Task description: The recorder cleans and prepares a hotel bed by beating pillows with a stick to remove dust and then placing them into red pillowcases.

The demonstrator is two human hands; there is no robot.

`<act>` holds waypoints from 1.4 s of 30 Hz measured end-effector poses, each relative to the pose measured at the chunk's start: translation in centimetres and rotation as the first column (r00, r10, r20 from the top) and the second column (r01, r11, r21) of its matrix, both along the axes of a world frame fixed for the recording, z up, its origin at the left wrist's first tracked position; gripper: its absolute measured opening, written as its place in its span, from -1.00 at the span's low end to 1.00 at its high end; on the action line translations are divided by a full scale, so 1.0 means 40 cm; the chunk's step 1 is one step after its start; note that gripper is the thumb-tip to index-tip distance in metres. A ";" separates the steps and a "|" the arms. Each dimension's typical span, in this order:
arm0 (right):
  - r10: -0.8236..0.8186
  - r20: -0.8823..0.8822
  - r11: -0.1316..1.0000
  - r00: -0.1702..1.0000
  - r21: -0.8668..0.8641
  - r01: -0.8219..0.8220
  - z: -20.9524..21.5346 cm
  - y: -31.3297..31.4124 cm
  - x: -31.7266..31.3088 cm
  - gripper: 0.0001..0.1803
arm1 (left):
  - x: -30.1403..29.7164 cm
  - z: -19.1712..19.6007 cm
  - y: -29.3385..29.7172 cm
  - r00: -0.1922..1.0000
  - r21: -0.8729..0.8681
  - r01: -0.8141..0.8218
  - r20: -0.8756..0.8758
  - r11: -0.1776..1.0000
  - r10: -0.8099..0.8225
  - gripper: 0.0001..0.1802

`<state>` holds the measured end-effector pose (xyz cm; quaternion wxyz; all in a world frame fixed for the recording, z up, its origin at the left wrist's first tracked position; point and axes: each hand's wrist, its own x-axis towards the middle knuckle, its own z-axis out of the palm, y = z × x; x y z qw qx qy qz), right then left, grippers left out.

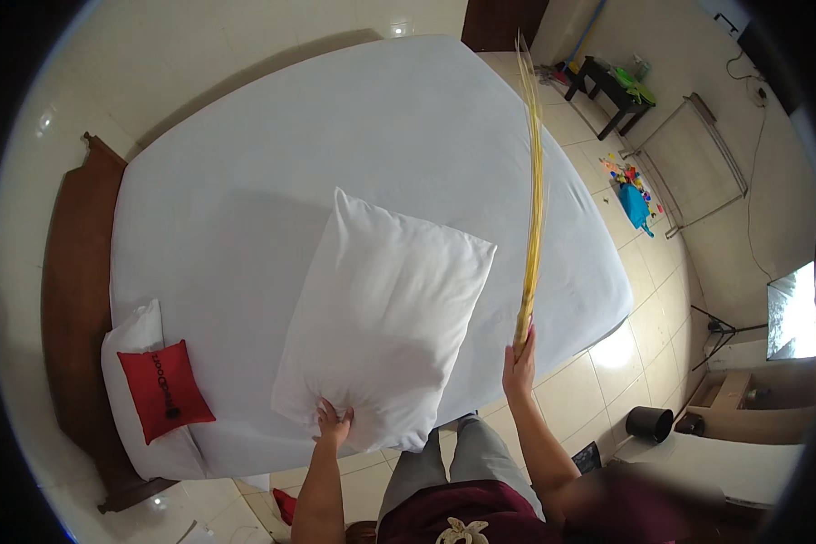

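A white pillow [390,308] is held up over the near side of the bed by my left hand [334,421]. The fingers of that hand are closed on the pillow's near edge and bunch its cloth into creases. In my right hand [519,363] is a stick broom [535,199], gripped at its bound end. Its long thin yellow sticks point away from me across the bed's right part, apart from the pillow. Beneath both lies the bed's pale fitted sheet [236,172].
By the brown headboard [77,299] a red cushion [166,390] leans on another white pillow [140,326]. On the right stand a black bin [649,423], a small dark table [616,102] and a lit softbox [791,313]. Colourful toys and a blue bag [635,207] lie on the tiles.
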<state>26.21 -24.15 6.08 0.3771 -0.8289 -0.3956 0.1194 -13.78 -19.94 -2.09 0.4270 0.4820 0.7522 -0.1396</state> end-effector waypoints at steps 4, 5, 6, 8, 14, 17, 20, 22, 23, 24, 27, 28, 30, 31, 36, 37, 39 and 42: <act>-0.001 -0.176 0.809 0.984 -0.579 -0.103 -0.059 -0.100 0.048 -0.34 | 0.082 0.173 0.111 0.974 -0.116 0.109 -0.184 0.987 -0.129 -0.12; -0.109 -0.233 0.718 0.966 -0.691 -0.085 -0.076 -0.105 0.039 -0.34 | 0.028 0.169 0.133 0.963 -0.019 0.080 -0.256 0.997 -0.082 -0.17; -0.120 -0.227 0.717 0.966 -0.693 -0.074 -0.068 -0.105 0.040 -0.34 | 0.030 0.186 0.163 0.965 0.081 0.036 -0.263 0.996 -0.013 -0.15; -0.137 -0.031 0.967 0.990 -0.219 0.127 -0.047 -0.105 0.013 -0.32 | 0.006 0.183 0.204 0.962 0.179 -0.009 -0.269 0.984 0.058 -0.14; 0.121 -0.401 0.874 0.908 -0.391 -0.289 -0.014 -0.150 -0.063 -0.29 | -0.024 0.096 0.315 0.987 0.544 -0.006 -0.131 0.839 0.092 0.04; -0.082 -0.443 0.853 0.893 -0.495 -0.167 0.030 -0.152 -0.036 -0.31 | 0.031 0.167 0.349 0.999 0.277 0.015 -0.053 0.961 -0.001 0.05; -0.150 -0.424 0.969 0.893 -0.243 0.048 0.048 -0.172 -0.027 -0.34 | 0.059 0.225 0.347 0.989 0.170 0.146 0.013 0.975 -0.150 -0.14; -0.012 -0.294 0.997 0.956 -0.082 -0.013 0.043 -0.212 -0.031 -0.38 | 0.094 0.279 0.323 0.938 0.217 -0.117 0.344 0.969 0.036 -0.42; -0.036 -0.295 0.997 0.955 -0.080 0.013 0.019 -0.236 -0.028 -0.38 | 0.118 0.315 0.313 0.939 0.219 -0.091 0.343 0.971 0.011 -0.42; 0.094 -0.348 0.949 0.933 -0.252 -0.189 -0.016 -0.257 -0.016 -0.38 | 0.152 0.373 0.292 0.849 0.241 -0.200 0.527 0.950 0.045 -0.51; 0.072 -0.483 0.820 0.873 -0.470 -0.328 -0.006 -0.280 0.015 -0.37 | 0.253 0.531 0.233 0.715 0.282 -0.283 0.700 0.917 0.006 -0.56; 0.024 -0.458 0.911 0.889 -0.357 -0.208 0.040 -0.269 0.032 -0.37 | 0.308 0.570 0.219 0.656 0.349 -0.316 0.752 0.882 -0.063 -0.53; -0.049 -0.446 0.970 0.893 -0.235 -0.064 0.126 -0.291 0.046 -0.37 | 0.401 0.660 0.191 0.561 0.399 -0.352 0.814 0.847 -0.151 -0.48; -0.002 -0.437 0.999 0.899 -0.044 -0.020 0.159 -0.297 0.050 -0.38 | 0.441 0.689 0.187 0.564 0.407 -0.343 0.810 0.847 -0.161 -0.48; 0.036 -0.396 0.933 0.918 -0.315 -0.173 0.206 -0.382 0.195 -0.38 | 0.623 0.719 0.157 0.325 0.469 -0.530 0.882 0.706 -0.342 -0.50; -0.133 -0.424 0.942 0.896 -0.335 -0.018 0.181 -0.406 0.264 -0.37 | 0.652 0.703 0.138 0.317 0.471 -0.523 0.881 0.710 -0.352 -0.50; -0.306 -0.287 0.935 0.908 -0.268 0.231 0.203 -0.465 0.376 -0.39 | 0.711 0.666 0.104 0.303 0.461 -0.631 0.887 0.623 -0.349 -0.46; -0.321 -0.245 0.940 0.915 0.031 0.338 0.285 -0.541 0.477 -0.35 | 0.821 0.606 -0.014 0.418 0.347 -0.768 0.908 0.537 0.010 -0.24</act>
